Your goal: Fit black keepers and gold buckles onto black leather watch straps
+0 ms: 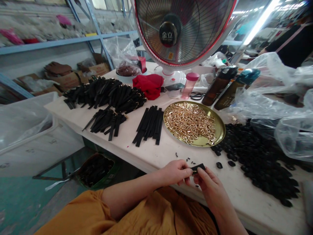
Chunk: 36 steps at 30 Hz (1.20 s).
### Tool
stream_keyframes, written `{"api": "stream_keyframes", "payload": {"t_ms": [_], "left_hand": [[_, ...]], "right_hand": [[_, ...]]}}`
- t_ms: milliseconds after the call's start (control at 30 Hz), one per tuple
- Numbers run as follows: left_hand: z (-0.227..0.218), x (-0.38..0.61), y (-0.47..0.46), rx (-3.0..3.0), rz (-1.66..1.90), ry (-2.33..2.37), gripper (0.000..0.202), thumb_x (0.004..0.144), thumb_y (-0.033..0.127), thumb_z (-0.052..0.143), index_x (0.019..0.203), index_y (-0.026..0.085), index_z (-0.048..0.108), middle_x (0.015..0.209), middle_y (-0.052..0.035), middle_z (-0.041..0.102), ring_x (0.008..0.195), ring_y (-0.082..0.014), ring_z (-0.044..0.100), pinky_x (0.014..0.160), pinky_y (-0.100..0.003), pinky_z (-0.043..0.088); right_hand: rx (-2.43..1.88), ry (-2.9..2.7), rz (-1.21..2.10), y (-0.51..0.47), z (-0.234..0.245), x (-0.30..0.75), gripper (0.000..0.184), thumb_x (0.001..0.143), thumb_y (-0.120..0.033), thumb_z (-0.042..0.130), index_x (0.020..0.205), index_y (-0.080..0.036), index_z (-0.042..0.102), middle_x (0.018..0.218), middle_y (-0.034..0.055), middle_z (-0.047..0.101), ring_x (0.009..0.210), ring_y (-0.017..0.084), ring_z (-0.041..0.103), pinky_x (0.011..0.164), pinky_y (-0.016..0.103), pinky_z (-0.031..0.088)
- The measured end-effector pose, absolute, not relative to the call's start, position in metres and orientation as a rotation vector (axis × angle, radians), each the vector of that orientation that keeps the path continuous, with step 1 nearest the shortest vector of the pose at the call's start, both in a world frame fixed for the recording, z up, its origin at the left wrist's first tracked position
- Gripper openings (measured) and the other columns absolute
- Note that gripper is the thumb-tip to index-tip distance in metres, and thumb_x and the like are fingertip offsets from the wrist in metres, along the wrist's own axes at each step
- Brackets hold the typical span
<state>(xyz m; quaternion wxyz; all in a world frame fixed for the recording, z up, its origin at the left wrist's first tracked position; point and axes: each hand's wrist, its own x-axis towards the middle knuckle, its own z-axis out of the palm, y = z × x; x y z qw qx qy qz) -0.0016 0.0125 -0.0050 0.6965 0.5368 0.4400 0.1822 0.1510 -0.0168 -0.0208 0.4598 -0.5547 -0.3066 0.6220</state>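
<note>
At the near edge of the white table (161,158), a short black strap piece (198,167) is held between both hands. Its left end is pinched by the thumb and fingers of the left hand (176,171); its right end is gripped by the right hand (212,182), fingers closed narrowly. Whether any metal part is enclosed by the fingertips cannot be told. Small black scraps (188,159) are scattered just beyond the hands. Past these, a round gold-coloured tray (222,132) is heaped with small gold-coloured buckles (189,121). Immediately left of the tray, loose black strips (150,125) are laid roughly side by side; farther left, a small pile of black straps (107,121) is seen, with a larger strap heap (105,93) behind it. To the right, black oval pieces (264,168) are spread in a broad mass. Beyond the tray, a pink bottle (189,85) and a fan (168,34) are observed.
</note>
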Motion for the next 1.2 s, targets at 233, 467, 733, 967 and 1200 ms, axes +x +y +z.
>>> {"api": "stream_keyframes", "payload": {"t_ms": [233, 467, 733, 967, 1200], "left_hand": [[-0.008, 0.001, 0.011, 1.272, 0.416, 0.976, 0.015, 0.081, 0.03, 0.038, 0.078, 0.016, 0.044, 0.064, 0.0026, 0.055, 0.045, -0.005, 0.041, 0.045, -0.018, 0.033], [-0.007, 0.0, 0.012, 1.272, 0.388, 0.978, 0.022, 0.081, 0.036, 0.043, 0.08, 0.015, 0.046, 0.066, 0.0022, 0.055, 0.049, -0.0053, 0.044, 0.048, -0.018, 0.035], [-0.007, -0.003, 0.012, 1.222, 0.381, 0.956, 0.015, 0.08, 0.03, 0.044, 0.08, 0.015, 0.045, 0.07, 0.0019, 0.056, 0.049, -0.0042, 0.043, 0.048, -0.018, 0.035], [-0.01, -0.002, 0.012, 1.248, 0.394, 1.013, 0.019, 0.078, 0.034, 0.043, 0.079, 0.016, 0.045, 0.065, 0.0025, 0.056, 0.046, -0.0047, 0.041, 0.045, -0.017, 0.033], [-0.01, -0.002, 0.011, 1.277, 0.387, 1.07, 0.016, 0.074, 0.031, 0.046, 0.077, 0.016, 0.048, 0.062, 0.0039, 0.055, 0.046, -0.0056, 0.042, 0.045, -0.018, 0.032]], "right_hand": [[-1.275, -0.722, 1.735, -0.014, -0.015, 0.155, 0.023, 0.072, -0.041, 0.063, 0.08, -0.019, 0.062, 0.069, -0.0002, 0.059, 0.061, 0.014, 0.05, 0.059, 0.026, 0.04], [-1.252, -0.811, 1.742, -0.018, -0.017, 0.148, 0.023, 0.071, -0.04, 0.065, 0.077, -0.018, 0.061, 0.065, 0.0007, 0.059, 0.062, 0.015, 0.052, 0.064, 0.03, 0.041], [-1.363, -0.917, 1.665, -0.017, -0.023, 0.153, 0.027, 0.071, -0.044, 0.063, 0.079, -0.017, 0.063, 0.069, 0.0021, 0.062, 0.067, 0.017, 0.055, 0.068, 0.031, 0.041], [-1.506, -0.877, 1.53, -0.021, -0.02, 0.153, 0.032, 0.069, -0.049, 0.063, 0.078, -0.019, 0.065, 0.068, 0.0024, 0.064, 0.068, 0.018, 0.057, 0.065, 0.029, 0.043], [-1.53, -0.946, 1.466, -0.022, -0.03, 0.149, 0.03, 0.07, -0.048, 0.062, 0.076, -0.018, 0.064, 0.069, 0.0034, 0.064, 0.069, 0.02, 0.057, 0.067, 0.032, 0.042]]}}
